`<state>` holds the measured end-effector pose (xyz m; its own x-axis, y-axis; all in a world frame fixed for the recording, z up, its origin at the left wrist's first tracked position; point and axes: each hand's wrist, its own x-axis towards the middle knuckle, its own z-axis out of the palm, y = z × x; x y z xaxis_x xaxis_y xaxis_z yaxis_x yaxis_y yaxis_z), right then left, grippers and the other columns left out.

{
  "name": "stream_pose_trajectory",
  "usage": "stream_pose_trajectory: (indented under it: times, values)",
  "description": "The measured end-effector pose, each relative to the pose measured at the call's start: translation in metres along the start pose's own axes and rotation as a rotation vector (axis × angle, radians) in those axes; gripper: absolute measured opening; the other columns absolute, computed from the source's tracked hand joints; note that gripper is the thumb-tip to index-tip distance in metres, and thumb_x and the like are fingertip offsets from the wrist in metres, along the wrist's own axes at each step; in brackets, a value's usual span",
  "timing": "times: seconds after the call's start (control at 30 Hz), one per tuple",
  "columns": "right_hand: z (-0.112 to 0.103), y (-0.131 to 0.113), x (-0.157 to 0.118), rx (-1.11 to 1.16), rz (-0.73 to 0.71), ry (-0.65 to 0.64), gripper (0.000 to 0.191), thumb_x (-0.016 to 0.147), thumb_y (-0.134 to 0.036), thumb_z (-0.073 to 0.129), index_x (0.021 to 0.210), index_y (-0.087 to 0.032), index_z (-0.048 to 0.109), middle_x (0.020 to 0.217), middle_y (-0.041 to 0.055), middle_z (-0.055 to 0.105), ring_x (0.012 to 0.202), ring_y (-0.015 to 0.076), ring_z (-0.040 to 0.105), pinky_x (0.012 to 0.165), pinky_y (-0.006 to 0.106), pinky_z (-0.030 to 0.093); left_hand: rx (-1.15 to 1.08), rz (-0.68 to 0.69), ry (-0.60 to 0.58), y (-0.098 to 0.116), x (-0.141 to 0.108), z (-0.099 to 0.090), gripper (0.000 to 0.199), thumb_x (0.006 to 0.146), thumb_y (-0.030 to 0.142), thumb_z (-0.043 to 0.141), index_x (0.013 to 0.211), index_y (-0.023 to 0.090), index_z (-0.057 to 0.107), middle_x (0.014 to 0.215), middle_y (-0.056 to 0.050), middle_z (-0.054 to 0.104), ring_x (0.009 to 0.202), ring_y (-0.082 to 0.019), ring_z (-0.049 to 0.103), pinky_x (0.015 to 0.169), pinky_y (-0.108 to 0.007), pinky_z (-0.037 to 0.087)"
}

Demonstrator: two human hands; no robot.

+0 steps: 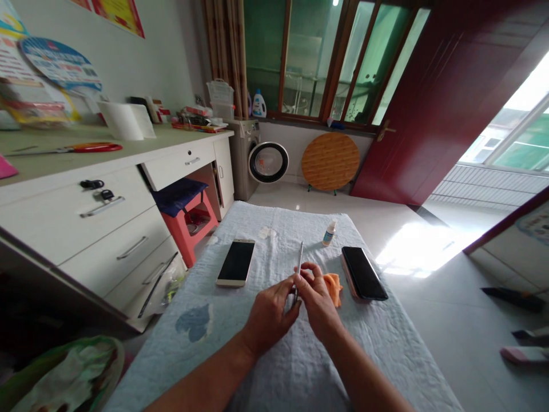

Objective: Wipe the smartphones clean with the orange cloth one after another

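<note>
A thin silver slab (301,257), seen edge-on and about as long as a phone, stands upright between my two hands. My left hand (269,313) is closed on its near end, thumb and fingers pinching from the left. From the right, my right hand (316,294) grips the same slab with bent fingers. An orange cloth (333,289) shows just beyond my right hand; whether the fingers hold part of it is hidden. To the left lies a phone (237,263) with a dark screen and pale gold frame. Another dark phone (364,273), in a pinkish case, lies at the right.
A small spray bottle (329,233) stands near the far right of the light blue tablecloth (201,366). White drawers (115,246) and a red stool (193,223) are on the left. Beyond are a washing machine (244,163) with its door open and a round wooden tabletop (330,161).
</note>
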<state>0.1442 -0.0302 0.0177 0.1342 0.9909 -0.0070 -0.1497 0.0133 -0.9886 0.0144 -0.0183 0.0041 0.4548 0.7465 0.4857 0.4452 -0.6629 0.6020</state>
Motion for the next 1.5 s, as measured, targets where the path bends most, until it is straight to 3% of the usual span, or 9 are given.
stream_pose_trajectory:
  times: [0.1,0.23,0.37,0.47,0.63,0.73,0.83,1.03,1.5]
  values:
    - [-0.003,-0.002,0.002,-0.027,-0.015,0.03,0.032,0.078,-0.042,0.061,0.101,-0.026,0.045,0.095,0.0013,0.06,0.078,0.016,0.061,0.071,0.029,0.052,0.011,0.015,-0.044,0.0,-0.001,0.001,0.037,0.088,0.025,0.054,0.124,0.02,0.048,0.107,-0.007,0.067,0.094,-0.021,0.066,0.086,-0.034,0.053]
    - [-0.02,-0.009,0.013,-0.208,-0.047,0.15,0.044,0.07,-0.038,0.065,0.107,-0.022,0.047,0.095,0.0032,0.061,0.082,0.0173,0.06,0.073,0.03,0.049,0.03,0.076,-0.093,-0.004,-0.001,-0.001,0.043,0.089,0.024,0.054,0.13,0.02,0.046,0.12,-0.008,0.064,0.107,-0.021,0.062,0.094,-0.035,0.051]
    - [-0.055,-0.025,0.026,-0.706,-0.188,0.341,0.058,0.068,-0.038,0.062,0.121,-0.02,0.049,0.113,0.0091,0.058,0.098,0.0238,0.058,0.086,0.038,0.046,0.083,0.098,-0.054,-0.011,0.0,-0.005,0.037,0.09,0.023,0.05,0.127,0.018,0.051,0.122,-0.009,0.063,0.112,-0.022,0.06,0.098,-0.037,0.049]
    - [-0.085,-0.036,0.033,-1.048,-0.288,0.513,0.056,0.07,-0.037,0.058,0.122,-0.017,0.051,0.119,0.0129,0.055,0.108,0.0275,0.054,0.093,0.039,0.042,0.108,0.095,-0.016,-0.014,0.001,-0.005,0.036,0.088,0.018,0.049,0.124,0.018,0.054,0.12,-0.009,0.065,0.109,-0.021,0.062,0.096,-0.037,0.051]
    - [-0.122,-0.042,0.039,-1.321,-0.119,0.652,0.059,0.074,-0.037,0.054,0.128,-0.013,0.05,0.119,0.0159,0.058,0.105,0.0299,0.056,0.087,0.039,0.044,0.117,0.103,-0.01,-0.016,0.002,-0.004,0.039,0.087,0.015,0.049,0.125,0.02,0.054,0.119,-0.009,0.065,0.108,-0.021,0.062,0.096,-0.038,0.051]
    - [-0.132,-0.04,0.04,-1.426,0.039,0.648,0.06,0.075,-0.038,0.053,0.13,-0.014,0.05,0.117,0.0162,0.06,0.102,0.0312,0.058,0.085,0.042,0.044,0.124,0.108,-0.006,-0.017,0.001,-0.003,0.04,0.086,0.014,0.049,0.125,0.021,0.054,0.119,-0.008,0.065,0.108,-0.021,0.062,0.096,-0.038,0.051]
    - [-0.137,-0.038,0.04,-1.47,0.101,0.59,0.059,0.076,-0.039,0.054,0.129,-0.014,0.052,0.117,0.0167,0.06,0.104,0.0317,0.058,0.086,0.042,0.043,0.131,0.102,-0.001,-0.019,0.001,-0.003,0.039,0.087,0.014,0.049,0.125,0.022,0.055,0.118,-0.008,0.066,0.106,-0.021,0.063,0.096,-0.038,0.051]
    - [-0.14,-0.033,0.042,-1.452,0.136,0.484,0.061,0.077,-0.035,0.052,0.133,-0.01,0.05,0.122,0.0198,0.058,0.108,0.0294,0.058,0.086,0.038,0.045,0.134,0.109,-0.007,-0.017,0.002,-0.005,0.037,0.087,0.014,0.049,0.123,0.02,0.056,0.114,-0.009,0.067,0.103,-0.021,0.064,0.094,-0.039,0.052]
    - [-0.142,-0.024,0.043,-1.452,0.087,0.442,0.058,0.083,-0.043,0.052,0.131,-0.011,0.049,0.12,0.0174,0.058,0.108,0.027,0.058,0.086,0.033,0.044,0.157,0.095,0.024,-0.019,0.003,-0.007,0.036,0.087,0.015,0.048,0.122,0.02,0.056,0.113,-0.009,0.067,0.102,-0.021,0.063,0.093,-0.039,0.051]
